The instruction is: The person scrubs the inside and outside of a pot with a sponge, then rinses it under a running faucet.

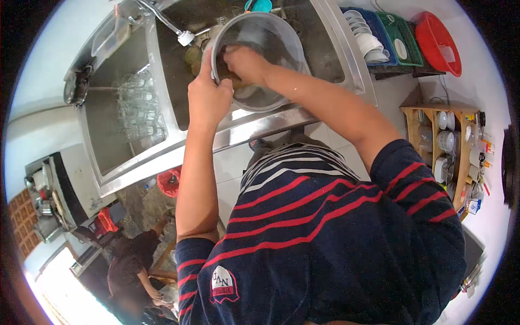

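Note:
A large steel bowl [271,38] is tilted over the right basin of a steel sink [346,59]. My left hand [208,95] grips the bowl's near rim. My right hand [244,62] reaches inside the bowl and presses against its inner wall; whether it holds a sponge is hidden. A faucet head [185,38] hangs just left of the bowl.
The left basin holds several clear glasses [135,108]. White cups and plates fill blue and green racks [379,38] beside a red basin [439,40]. A wooden shelf [449,146] holds dishes at right. Another person [132,265] crouches at lower left.

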### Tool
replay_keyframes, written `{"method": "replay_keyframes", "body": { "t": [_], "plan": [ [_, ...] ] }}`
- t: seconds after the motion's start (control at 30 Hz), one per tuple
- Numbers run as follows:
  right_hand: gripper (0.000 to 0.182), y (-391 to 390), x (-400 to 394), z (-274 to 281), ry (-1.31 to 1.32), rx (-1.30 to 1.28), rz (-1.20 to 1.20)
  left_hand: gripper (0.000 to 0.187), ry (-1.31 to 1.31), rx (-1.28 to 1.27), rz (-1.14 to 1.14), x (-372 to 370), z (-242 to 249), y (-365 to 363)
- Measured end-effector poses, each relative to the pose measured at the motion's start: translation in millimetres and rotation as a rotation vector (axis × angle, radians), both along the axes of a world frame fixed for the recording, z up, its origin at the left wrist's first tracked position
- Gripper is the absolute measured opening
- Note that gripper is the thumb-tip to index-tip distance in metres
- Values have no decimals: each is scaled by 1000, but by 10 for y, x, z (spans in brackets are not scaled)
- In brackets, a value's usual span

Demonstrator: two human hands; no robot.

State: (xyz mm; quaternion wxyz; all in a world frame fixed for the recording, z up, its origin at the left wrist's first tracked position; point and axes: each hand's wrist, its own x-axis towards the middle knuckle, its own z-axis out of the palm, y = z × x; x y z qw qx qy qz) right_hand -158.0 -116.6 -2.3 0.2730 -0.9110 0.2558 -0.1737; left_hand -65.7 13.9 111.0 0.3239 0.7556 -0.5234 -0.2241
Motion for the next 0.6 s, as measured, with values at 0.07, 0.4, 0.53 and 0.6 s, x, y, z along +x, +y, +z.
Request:
{"method": "replay_keyframes", "body": {
  "t": [0.07,0.4,0.53,0.6],
  "plan": [
    [29,-13,-115,-50,24,21,-46,70,28,-8,9,58,-84,24],
    [37,387,-282,-253,175,302,141,77,-54,-44,118,-273,-334,267],
    [39,503,-351,-147,40,521,74,78,2,-22,197,-332,-416,258],
    [40,573,-370,-74,-17,589,54,74,-40,-56,161,-278,-367,207]
  ]
}}
